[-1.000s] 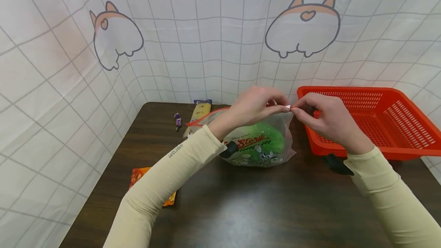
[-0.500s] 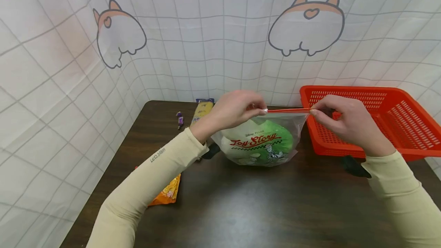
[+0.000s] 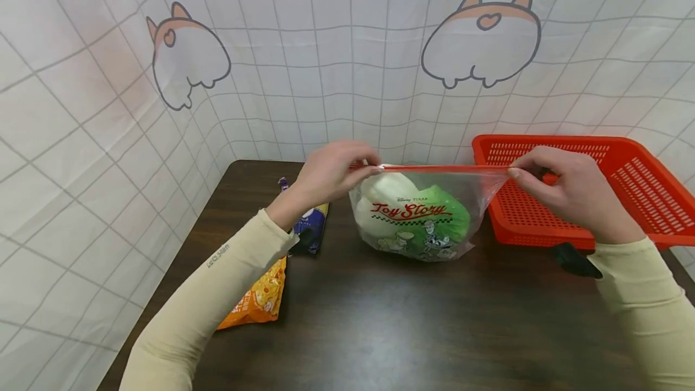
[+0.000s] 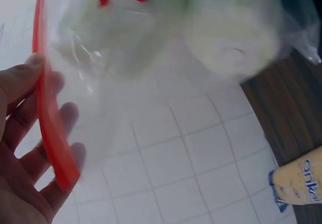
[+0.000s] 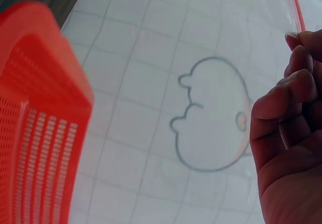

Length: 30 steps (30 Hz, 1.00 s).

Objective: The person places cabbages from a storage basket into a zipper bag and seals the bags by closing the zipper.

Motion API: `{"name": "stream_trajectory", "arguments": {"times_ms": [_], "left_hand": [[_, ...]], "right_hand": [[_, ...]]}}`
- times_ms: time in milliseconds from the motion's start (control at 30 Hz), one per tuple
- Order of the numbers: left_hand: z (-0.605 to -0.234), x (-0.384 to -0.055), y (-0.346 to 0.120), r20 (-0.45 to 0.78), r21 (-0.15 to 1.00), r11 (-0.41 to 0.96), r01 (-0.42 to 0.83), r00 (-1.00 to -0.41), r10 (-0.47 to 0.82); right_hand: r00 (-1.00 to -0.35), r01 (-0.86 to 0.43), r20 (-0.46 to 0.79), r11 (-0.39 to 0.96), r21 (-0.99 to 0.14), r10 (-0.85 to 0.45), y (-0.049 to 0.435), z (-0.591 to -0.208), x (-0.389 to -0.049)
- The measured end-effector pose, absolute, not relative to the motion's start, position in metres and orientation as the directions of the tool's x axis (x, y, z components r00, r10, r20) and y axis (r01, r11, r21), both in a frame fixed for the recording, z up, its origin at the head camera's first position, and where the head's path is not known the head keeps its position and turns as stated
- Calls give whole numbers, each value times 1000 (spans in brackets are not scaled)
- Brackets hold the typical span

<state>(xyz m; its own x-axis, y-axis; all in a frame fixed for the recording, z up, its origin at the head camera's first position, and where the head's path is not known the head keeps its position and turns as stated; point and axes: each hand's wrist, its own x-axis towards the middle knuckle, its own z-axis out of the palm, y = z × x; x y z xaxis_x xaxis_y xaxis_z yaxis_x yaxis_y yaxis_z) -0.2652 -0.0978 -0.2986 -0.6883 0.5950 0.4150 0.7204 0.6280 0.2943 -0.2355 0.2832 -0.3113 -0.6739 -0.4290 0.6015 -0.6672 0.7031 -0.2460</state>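
A clear zip bag (image 3: 412,234) printed "Toy Story" hangs or stands upright over the table, with something white and leafy green (image 3: 442,210) inside, like a cabbage. Its red zip strip (image 3: 445,169) runs straight between the two hands. My left hand (image 3: 339,168) pinches the strip near its left end, beside a small white slider (image 3: 382,167). In the left wrist view, that hand's thumb presses the red strip (image 4: 48,108) against the fingers behind it. My right hand (image 3: 564,183) pinches the right end corner. In the right wrist view, its other fingers (image 5: 282,103) are curled.
A red perforated basket (image 3: 592,237) stands at the right, just behind the right hand. On the left of the dark table (image 3: 369,330) lie an orange snack packet (image 3: 263,294), a blue and yellow packet (image 3: 312,228) and a small purple-wrapped piece (image 3: 283,183). A white gridded curtain (image 3: 347,77) hangs behind.
My left hand has slid leftward along the zip strip with the white slider, from beside the right hand. The right hand has moved a little right, and the strip is now stretched straight.
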Motion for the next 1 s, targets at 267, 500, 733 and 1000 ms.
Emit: {"name": "stream_trajectory", "arguments": {"times_ms": [267,500,733,1000], "left_hand": [[-304,-262,-125,444,327,669,667,-733,515],[-305,-259,-125,446,365,658,658,-744,497],[-307,-256,-120,415,464,607,645,-764,494],[-304,-248,-126,371,534,545,646,-759,536]], "right_hand": [[-765,-551,559,774,-313,-319,305,-317,-234],[-801,-518,517,781,-348,-301,309,-318,-231],[-820,-532,457,755,-384,-345,313,-323,-229],[-757,-622,498,701,-348,-424,312,-317,-224]]}}
